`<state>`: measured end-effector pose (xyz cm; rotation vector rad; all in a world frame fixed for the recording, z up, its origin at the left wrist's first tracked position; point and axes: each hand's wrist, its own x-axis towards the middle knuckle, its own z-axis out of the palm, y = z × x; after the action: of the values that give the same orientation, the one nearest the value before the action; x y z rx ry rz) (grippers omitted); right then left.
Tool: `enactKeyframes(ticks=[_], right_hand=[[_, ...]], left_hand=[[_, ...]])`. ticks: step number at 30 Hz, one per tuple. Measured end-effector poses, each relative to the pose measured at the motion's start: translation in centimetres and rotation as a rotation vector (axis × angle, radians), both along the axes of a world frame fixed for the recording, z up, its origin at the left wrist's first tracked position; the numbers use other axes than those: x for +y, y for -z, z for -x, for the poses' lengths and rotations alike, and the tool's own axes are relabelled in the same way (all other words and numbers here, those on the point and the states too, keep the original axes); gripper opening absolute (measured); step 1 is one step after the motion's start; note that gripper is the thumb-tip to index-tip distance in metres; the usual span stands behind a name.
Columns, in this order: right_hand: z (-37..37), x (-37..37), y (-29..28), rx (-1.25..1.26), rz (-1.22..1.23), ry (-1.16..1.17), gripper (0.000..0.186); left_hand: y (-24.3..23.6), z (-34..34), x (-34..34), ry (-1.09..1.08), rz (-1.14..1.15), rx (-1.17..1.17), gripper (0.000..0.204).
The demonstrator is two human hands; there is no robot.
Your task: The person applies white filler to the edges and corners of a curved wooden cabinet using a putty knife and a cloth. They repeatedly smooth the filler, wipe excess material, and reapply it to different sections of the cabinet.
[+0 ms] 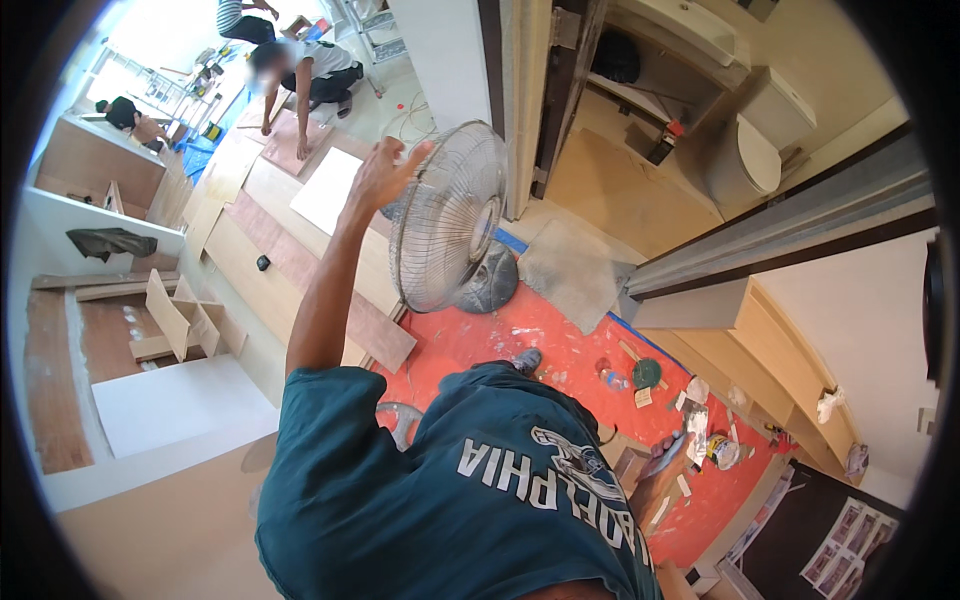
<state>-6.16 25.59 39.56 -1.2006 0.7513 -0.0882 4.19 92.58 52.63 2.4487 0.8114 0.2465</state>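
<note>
My left hand (383,172) is raised out in front, its fingers apart and slightly curled, with nothing visible in them. It is right beside the upper rim of a standing fan (449,219) with a round wire cage; I cannot tell whether the fingertips touch the wire. The fan is tilted, and its dark rounded base (488,279) is on the red floor covering. My left forearm reaches up from a dark green short sleeve. My right hand is out of view.
Long wooden panels (270,250) lie left of the fan, where a person (325,75) crouches over one. A doorway on the right opens to a toilet (745,160). A bottle (612,376), a tin (722,452) and scraps litter the red floor covering (560,340).
</note>
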Motion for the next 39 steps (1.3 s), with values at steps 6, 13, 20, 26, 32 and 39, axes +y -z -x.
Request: enactKeyframes(ticks=[6, 13, 20, 26, 32, 39], right_hand=[[0.8, -1.4, 0.6, -0.016, 0.026, 0.005, 0.048], [2.1, -0.7, -1.8, 0.078, 0.107, 0.046, 0.051], [2.8, -0.9, -1.4, 0.096, 0.123, 0.049, 0.052], [3.1, -1.2, 0.4, 0.091, 0.041, 0.099, 0.046], [3.2, -0.2, 1.7, 0.025, -0.019, 0.066, 0.047], [3.2, -0.1, 2.4, -0.001, -0.042, 0.145, 0.045]], left_hand=[[-1.0, 0.1, 0.1, -0.058, -0.011, -0.076, 0.099], [-1.7, -0.9, -0.2, -0.059, 0.004, -0.073, 0.119], [2.4, -1.8, -4.3, 0.138, -0.169, -0.013, 0.105], [2.6, -2.2, -8.3, 0.249, -0.167, -0.052, 0.099], [2.6, -2.9, -10.5, 0.268, -0.213, 0.021, 0.098], [2.8, -3.2, -12.5, 0.287, -0.290, 0.074, 0.098]])
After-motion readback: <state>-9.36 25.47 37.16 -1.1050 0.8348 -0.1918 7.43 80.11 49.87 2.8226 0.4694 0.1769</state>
